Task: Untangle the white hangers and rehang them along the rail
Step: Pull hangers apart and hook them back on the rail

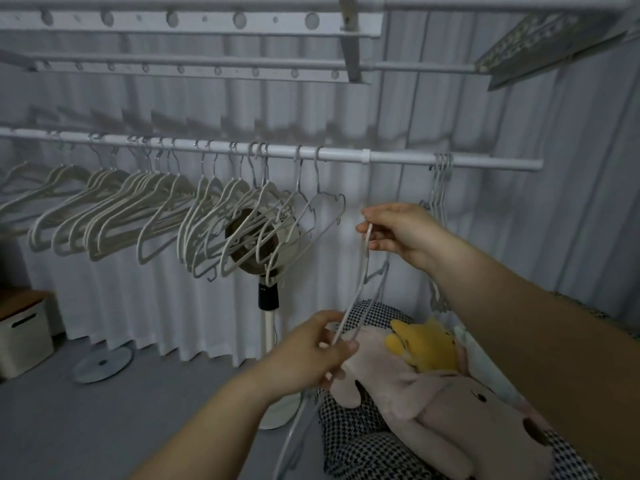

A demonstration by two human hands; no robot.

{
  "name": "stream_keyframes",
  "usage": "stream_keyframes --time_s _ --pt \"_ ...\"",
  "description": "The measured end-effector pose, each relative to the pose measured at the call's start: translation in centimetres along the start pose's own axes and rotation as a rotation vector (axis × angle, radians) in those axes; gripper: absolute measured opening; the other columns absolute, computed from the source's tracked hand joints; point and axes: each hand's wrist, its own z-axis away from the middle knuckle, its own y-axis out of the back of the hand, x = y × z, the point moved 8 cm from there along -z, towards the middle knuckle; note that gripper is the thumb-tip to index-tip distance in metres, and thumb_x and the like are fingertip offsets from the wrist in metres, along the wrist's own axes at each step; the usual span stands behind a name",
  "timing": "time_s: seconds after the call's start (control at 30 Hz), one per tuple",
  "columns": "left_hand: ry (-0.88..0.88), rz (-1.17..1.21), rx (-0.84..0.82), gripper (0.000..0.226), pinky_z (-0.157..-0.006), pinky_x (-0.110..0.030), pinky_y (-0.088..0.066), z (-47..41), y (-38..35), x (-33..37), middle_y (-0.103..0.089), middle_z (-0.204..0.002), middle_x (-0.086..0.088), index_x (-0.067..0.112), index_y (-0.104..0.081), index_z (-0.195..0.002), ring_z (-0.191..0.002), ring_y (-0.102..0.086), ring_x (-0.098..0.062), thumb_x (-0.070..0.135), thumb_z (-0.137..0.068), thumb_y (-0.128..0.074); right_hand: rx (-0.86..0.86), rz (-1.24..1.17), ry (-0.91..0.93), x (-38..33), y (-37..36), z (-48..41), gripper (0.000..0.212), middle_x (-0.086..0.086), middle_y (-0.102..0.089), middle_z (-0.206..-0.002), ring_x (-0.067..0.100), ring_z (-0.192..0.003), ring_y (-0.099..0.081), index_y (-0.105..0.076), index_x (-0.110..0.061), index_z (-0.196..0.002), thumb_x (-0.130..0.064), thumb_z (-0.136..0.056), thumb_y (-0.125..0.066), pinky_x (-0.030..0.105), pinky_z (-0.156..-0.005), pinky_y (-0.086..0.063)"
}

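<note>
A thin white hanger [360,282] runs slanting between my two hands, below the white rail [346,155]. My right hand [401,233] pinches its upper end just under the rail's bare stretch. My left hand [311,351] grips its lower part, and more white wire trails down past it. Whether one or two hangers are held I cannot tell. Several white hangers [166,216] hang in a row along the rail's left and middle. A small bunch of hangers [440,188] hangs near the rail's right end, partly hidden by my right forearm.
A standing fan [263,244] stands behind the hung hangers, its pole and round base [102,363] on the grey floor. A pink plush toy [433,403] with a yellow one lies on a houndstooth cushion [349,441] at lower right. A white storage box [24,334] sits at left. Drying-rack bars [187,20] overhead.
</note>
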Motion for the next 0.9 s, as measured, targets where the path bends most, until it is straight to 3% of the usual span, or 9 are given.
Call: stream_keyframes --time_s 0.17,0.27,0.37,0.43,0.5,0.6,0.7,0.8,0.9 --pt "-0.006 0.062 0.034 0.025 -0.036 -0.016 -0.040 -2.5 -0.1 0.2 -0.059 -0.066 0.002 0.025 -0.037 -0.110 -0.031 -0.047 -0.003 0.008 -0.093 -0.045 0.006 -0.023 0.015 0.1 1.1 -1.9 0.015 0.004 -0.062 -0.062 0.001 -0.033 -0.050 -0.055 -0.007 -0.078 -0.004 -0.092 -0.049 0.014 -0.042 -0.049" --pt "-0.033 0.083 0.088 0.021 -0.033 -0.015 -0.037 -4.6 0.7 0.8 -0.060 -0.051 0.006 0.017 -0.042 -0.110 -0.028 -0.045 -0.003 0.004 -0.094 -0.043 -0.008 0.011 0.029 0.0 2.2 -3.6 0.010 0.006 -0.061 -0.074 0.001 -0.039 -0.053 -0.052 -0.006 -0.100 -0.004 -0.092 -0.047 0.014 -0.044 -0.049" --pt "-0.039 0.110 0.129 0.025 -0.033 -0.015 -0.035 -6.8 1.5 1.3 -0.060 -0.045 0.006 0.009 -0.048 -0.116 -0.028 -0.045 -0.005 0.002 -0.093 -0.043 0.039 0.192 0.079 -0.3 4.1 -5.9 0.030 0.010 -0.063 -0.084 0.011 -0.057 -0.055 -0.049 -0.007 -0.118 -0.002 -0.089 -0.051 0.015 -0.048 -0.047" --pt "-0.054 0.109 0.158 0.028 -0.034 -0.016 -0.035 -8.4 1.9 1.8 -0.061 -0.043 0.006 0.007 -0.049 -0.119 -0.028 -0.045 -0.006 0.001 -0.092 -0.043 0.133 0.371 0.168 -0.9 6.0 -7.6 0.032 0.017 -0.065 -0.100 0.017 -0.069 -0.057 -0.052 -0.005 -0.118 -0.001 -0.087 -0.049 0.018 -0.056 -0.043" --pt "-0.076 0.111 0.194 0.029 -0.034 -0.016 -0.036 -10.1 2.3 2.6 -0.062 -0.043 0.006 0.008 -0.049 -0.119 -0.028 -0.045 -0.006 0.000 -0.092 -0.044 0.251 0.566 0.318 -2.0 8.0 -8.9 0.030 0.018 -0.064 -0.110 0.026 -0.092 -0.061 -0.057 -0.004 -0.115 -0.003 -0.087 -0.047 0.021 -0.065 -0.041" --pt "-0.115 0.131 0.245 0.028 -0.033 -0.015 -0.035 -12.6 2.6 3.8 -0.062 -0.043 0.005 0.009 -0.050 -0.117 -0.027 -0.045 -0.006 -0.001 -0.091 -0.043 0.404 0.923 0.539 -3.6 10.4 -9.4 0.034 0.017 -0.061 -0.119 0.032 -0.115 -0.050 -0.060 -0.002 -0.115 -0.012 -0.087 -0.044 0.026 -0.094 -0.034" --pt "-0.150 0.149 0.275 0.026 -0.032 -0.013 -0.034 -14.9 2.3 5.3 -0.062 -0.042 0.004 0.013 -0.049 -0.113 -0.027 -0.045 -0.006 -0.001 -0.091 -0.044 0.442 1.142 0.633 -4.0 12.2 -10.5 0.052 0.016 -0.047 -0.138 0.034 -0.130 -0.037 -0.056 -0.004 -0.123 -0.021 -0.076 -0.039 0.037 -0.110 -0.023" --pt "-0.177 0.150 0.305 0.024 -0.032 -0.013 -0.035 -17.0 1.8 6.5 -0.062 -0.042 0.005 0.013 -0.048 -0.111 -0.026 -0.044 -0.004 0.000 -0.092 -0.044 0.385 1.265 0.583 -3.7 14.1 -12.3 0.051 0.010 -0.021 -0.154 0.026 -0.142 -0.017 -0.036 -0.011 -0.139 -0.019 -0.090 -0.048 0.033 -0.116 -0.005" --pt "-0.201 0.135 0.338 0.028 -0.034 -0.014 -0.036 -18.7 1.2 7.4 -0.063 -0.043 0.006 0.008 -0.049 -0.118 -0.027 -0.045 -0.004 0.001 -0.092 -0.045 0.312 1.353 0.520 -3.1 15.5 -13.9 0.059 0.002 -0.005 -0.157 0.019 -0.145 -0.005 -0.015 -0.018 -0.146 -0.026 -0.094 -0.043 0.031 -0.116 0.006"
